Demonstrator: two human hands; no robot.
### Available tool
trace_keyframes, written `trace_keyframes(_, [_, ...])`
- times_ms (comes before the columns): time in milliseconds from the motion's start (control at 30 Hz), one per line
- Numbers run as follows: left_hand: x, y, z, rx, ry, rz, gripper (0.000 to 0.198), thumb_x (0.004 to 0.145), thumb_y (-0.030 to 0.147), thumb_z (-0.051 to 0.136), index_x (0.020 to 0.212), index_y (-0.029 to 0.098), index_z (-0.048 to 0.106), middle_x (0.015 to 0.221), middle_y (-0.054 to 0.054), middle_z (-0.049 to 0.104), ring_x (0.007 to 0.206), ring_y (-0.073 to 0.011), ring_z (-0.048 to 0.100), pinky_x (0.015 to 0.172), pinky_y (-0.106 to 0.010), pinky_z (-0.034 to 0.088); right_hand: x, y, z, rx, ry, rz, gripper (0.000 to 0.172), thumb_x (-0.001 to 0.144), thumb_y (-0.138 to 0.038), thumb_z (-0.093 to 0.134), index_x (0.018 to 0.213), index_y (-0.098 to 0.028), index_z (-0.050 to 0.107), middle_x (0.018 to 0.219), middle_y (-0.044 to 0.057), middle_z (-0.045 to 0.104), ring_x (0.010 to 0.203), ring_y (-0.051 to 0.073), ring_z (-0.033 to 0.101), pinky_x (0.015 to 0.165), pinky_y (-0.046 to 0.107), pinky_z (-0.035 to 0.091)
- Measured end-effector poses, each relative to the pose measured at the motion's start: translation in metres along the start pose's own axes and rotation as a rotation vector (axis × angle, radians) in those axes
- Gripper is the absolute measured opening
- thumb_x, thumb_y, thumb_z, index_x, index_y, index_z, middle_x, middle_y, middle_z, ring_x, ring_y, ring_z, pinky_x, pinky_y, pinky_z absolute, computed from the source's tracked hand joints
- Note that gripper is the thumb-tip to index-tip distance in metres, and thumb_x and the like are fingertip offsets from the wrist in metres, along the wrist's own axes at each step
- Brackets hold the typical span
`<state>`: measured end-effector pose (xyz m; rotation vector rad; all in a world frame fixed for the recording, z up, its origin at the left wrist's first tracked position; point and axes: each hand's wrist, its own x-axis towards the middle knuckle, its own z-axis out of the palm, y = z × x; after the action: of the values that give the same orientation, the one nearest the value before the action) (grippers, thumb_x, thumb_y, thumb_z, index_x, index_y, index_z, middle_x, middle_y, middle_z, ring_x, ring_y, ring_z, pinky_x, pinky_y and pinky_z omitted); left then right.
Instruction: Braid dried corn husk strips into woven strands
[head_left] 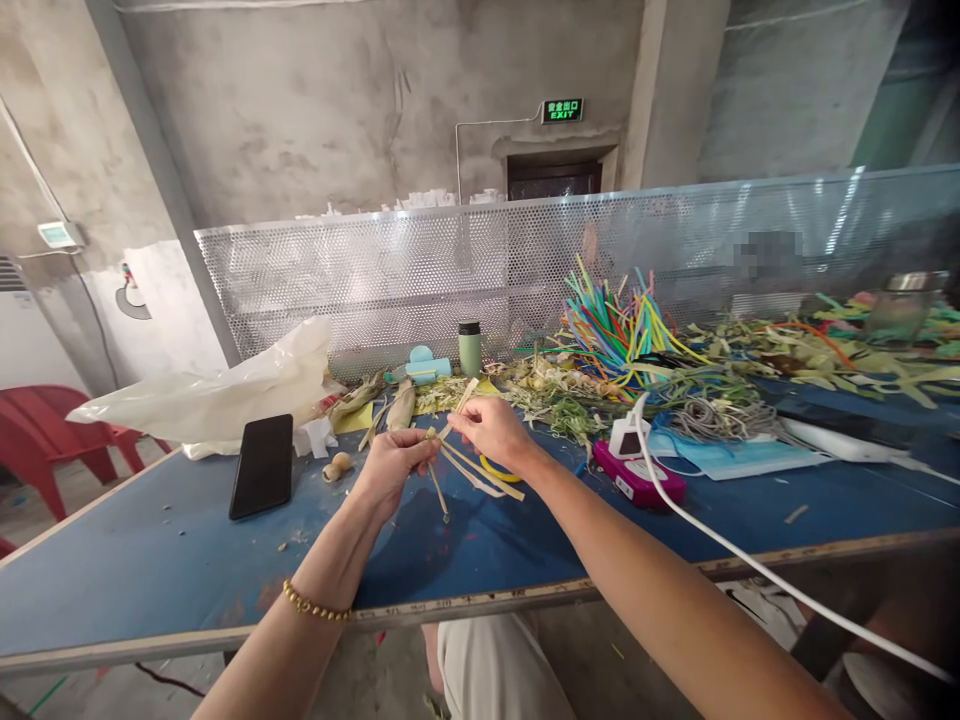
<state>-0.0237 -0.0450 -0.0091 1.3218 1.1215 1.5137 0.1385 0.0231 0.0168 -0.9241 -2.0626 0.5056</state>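
Both hands are raised over the front middle of the blue table, close together. My left hand (400, 459), with a beaded bracelet on its wrist, pinches a thin stem (439, 490) whose lower end points down. My right hand (491, 432) is closed on pale straw-like strips (487, 480); one end sticks up past the fingers and the long ends trail toward the lower right. Strips and stem meet between the two hands, and the fingertips hide how they join. Behind my right hand, part of a yellow ring (496, 472) shows on the table.
A black phone (261, 467) and a plastic bag (217, 385) lie left on the table (150, 560). Further back are a green tumbler (469, 350), dried leaf scraps (555, 405) and colourful pipe-like stems (622, 330). A white cable (705, 535) runs from a magenta power box (637, 474) at right.
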Motion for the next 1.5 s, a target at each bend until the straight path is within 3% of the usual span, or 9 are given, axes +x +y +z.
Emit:
trace_keyframes(100, [0.001,-0.001,-0.001,-0.003,0.036,-0.042,0.025,0.056,0.033,0.079,0.054,0.012,0.065,0.052,0.000,0.056,0.043,-0.0061,0.041,0.047,-0.024,0.025,0.001,0.002,-0.001,0.096,-0.048,0.077,0.034,0.089,-0.034,0.056,0.065,-0.013,0.065,0.055,0.003,0.061,0.044,0.010,0.049,0.048,0.023,0.034])
trace_keyframes(200, [0.003,-0.003,-0.002,0.013,0.062,-0.050,0.025,0.055,0.033,0.079,0.054,0.012,0.065,0.052,0.000,0.056,0.042,-0.0065,0.041,0.047,-0.024,0.025,0.001,0.002,-0.001,0.158,-0.127,0.002,0.033,0.087,-0.036,0.059,0.065,-0.013,0.066,0.058,0.003,0.063,0.048,0.010,0.052,0.049,0.022,0.035])
trace_keyframes(367, [0.003,-0.004,-0.001,0.098,0.081,0.009,0.024,0.059,0.033,0.075,0.052,0.013,0.064,0.049,0.000,0.055,0.043,-0.0069,0.040,0.047,-0.024,0.026,-0.003,0.001,0.002,0.108,-0.228,-0.127,0.015,0.075,-0.020,0.063,0.065,-0.012,0.069,0.062,0.001,0.064,0.058,0.010,0.053,0.054,0.020,0.036])
trace_keyframes(667, [0.002,-0.003,0.000,0.109,0.101,0.024,0.024,0.060,0.034,0.075,0.052,0.013,0.065,0.048,0.000,0.055,0.042,-0.0068,0.040,0.046,-0.024,0.026,-0.001,0.006,0.009,0.153,-0.215,-0.134,0.012,0.070,-0.017,0.058,0.062,-0.012,0.066,0.064,0.001,0.063,0.060,0.010,0.052,0.054,0.020,0.036])
trace_keyframes(967, [0.003,-0.001,0.000,0.094,0.145,0.034,0.022,0.057,0.031,0.075,0.051,0.013,0.064,0.049,0.000,0.055,0.043,-0.0067,0.040,0.045,-0.024,0.027,-0.004,0.003,0.000,0.039,-0.278,0.069,0.013,0.059,-0.013,0.057,0.066,-0.013,0.068,0.056,-0.002,0.059,0.052,0.009,0.046,0.047,0.020,0.030])
trace_keyframes(1067, [0.003,-0.001,-0.001,0.112,0.150,0.026,0.022,0.058,0.031,0.075,0.052,0.013,0.065,0.048,0.000,0.055,0.043,-0.0071,0.040,0.044,-0.024,0.027,-0.004,0.003,-0.002,0.013,-0.267,0.041,0.013,0.061,-0.013,0.057,0.066,-0.014,0.069,0.058,-0.002,0.062,0.054,0.010,0.050,0.048,0.021,0.033])
trace_keyframes(1267, [0.005,-0.003,-0.005,0.174,0.194,0.043,0.021,0.061,0.031,0.072,0.052,0.014,0.064,0.048,0.000,0.055,0.042,-0.0073,0.041,0.044,-0.023,0.027,-0.003,0.001,0.002,-0.023,-0.156,-0.159,0.010,0.066,-0.009,0.060,0.065,-0.015,0.067,0.066,0.001,0.066,0.061,0.011,0.056,0.057,0.021,0.039])
trace_keyframes(1500, [0.004,-0.004,-0.005,0.192,0.202,0.075,0.022,0.062,0.031,0.071,0.052,0.014,0.063,0.047,0.000,0.054,0.042,-0.0077,0.041,0.046,-0.024,0.028,-0.003,0.005,0.009,0.147,-0.206,-0.044,0.008,0.063,-0.010,0.060,0.067,-0.014,0.066,0.064,0.001,0.065,0.059,0.011,0.056,0.054,0.021,0.040])
